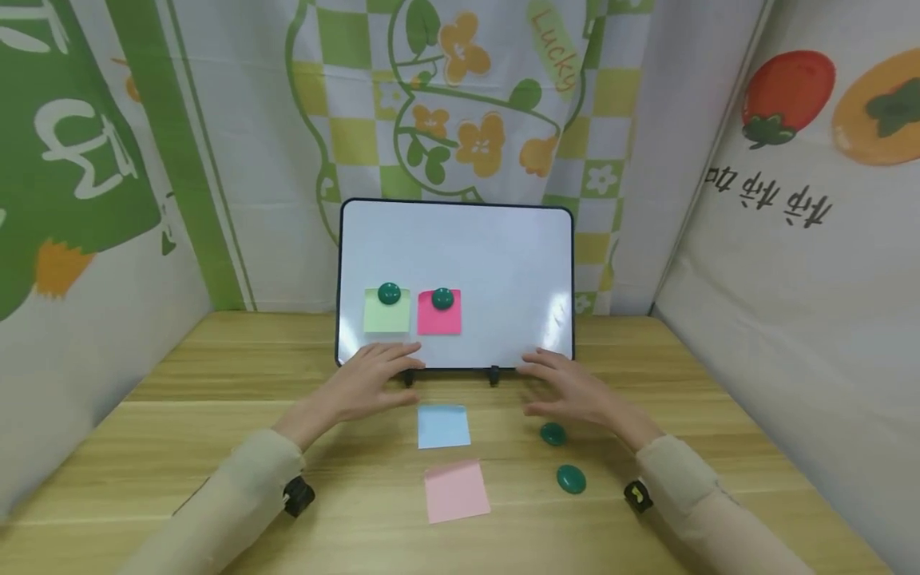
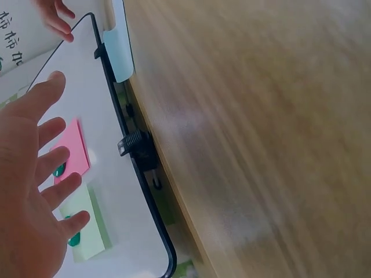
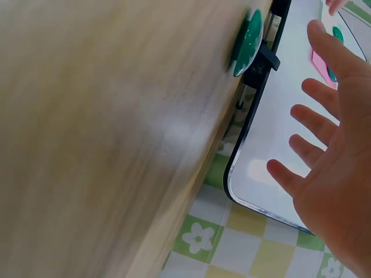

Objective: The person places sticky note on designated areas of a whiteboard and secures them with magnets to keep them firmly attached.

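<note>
Both hands are spread in front of a small whiteboard (image 1: 503,263) and hold nothing. My left hand (image 1: 374,379) is by the board's lower left edge, fingers extended. My right hand (image 1: 564,387) is by its lower right edge, fingers apart. On the board, a green sticky note (image 1: 386,318) and a hot pink sticky note (image 1: 439,321) each have a round green magnet at the top. Between the hands a light blue sticky note (image 1: 443,426) lies on the table, with a pale pink sticky note (image 1: 457,492) nearer me. Two green magnets (image 1: 553,434) lie below the right hand.
The board stands on black clip feet (image 1: 493,375) at the back of the wooden table (image 1: 180,447). Behind it hangs a patterned curtain (image 1: 489,96), and printed cloth walls (image 1: 791,319) close in both sides.
</note>
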Available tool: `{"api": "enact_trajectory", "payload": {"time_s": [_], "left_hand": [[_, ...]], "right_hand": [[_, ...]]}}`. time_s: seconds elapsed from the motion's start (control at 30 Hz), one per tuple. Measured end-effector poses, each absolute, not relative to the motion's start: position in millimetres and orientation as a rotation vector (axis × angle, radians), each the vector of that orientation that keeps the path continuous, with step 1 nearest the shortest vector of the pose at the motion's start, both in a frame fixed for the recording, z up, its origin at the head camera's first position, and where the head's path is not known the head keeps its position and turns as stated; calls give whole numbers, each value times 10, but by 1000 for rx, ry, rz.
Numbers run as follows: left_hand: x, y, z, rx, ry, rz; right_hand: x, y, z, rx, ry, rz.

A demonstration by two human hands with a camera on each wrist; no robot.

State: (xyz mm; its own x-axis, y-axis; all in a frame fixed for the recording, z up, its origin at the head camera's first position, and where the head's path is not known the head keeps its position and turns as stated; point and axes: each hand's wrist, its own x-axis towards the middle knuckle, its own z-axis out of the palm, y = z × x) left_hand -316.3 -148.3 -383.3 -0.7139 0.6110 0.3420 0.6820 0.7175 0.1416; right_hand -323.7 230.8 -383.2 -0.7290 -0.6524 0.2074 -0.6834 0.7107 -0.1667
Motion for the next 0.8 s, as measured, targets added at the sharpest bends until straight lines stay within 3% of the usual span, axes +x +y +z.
{"api": "enact_trajectory", "payload": {"time_s": [0.8], "left_hand": [[-3119, -1296, -3899, -1163, -2876, -201]], "right_hand": [[-3094, 2594, -3852, 1175, -3038, 535]]}}
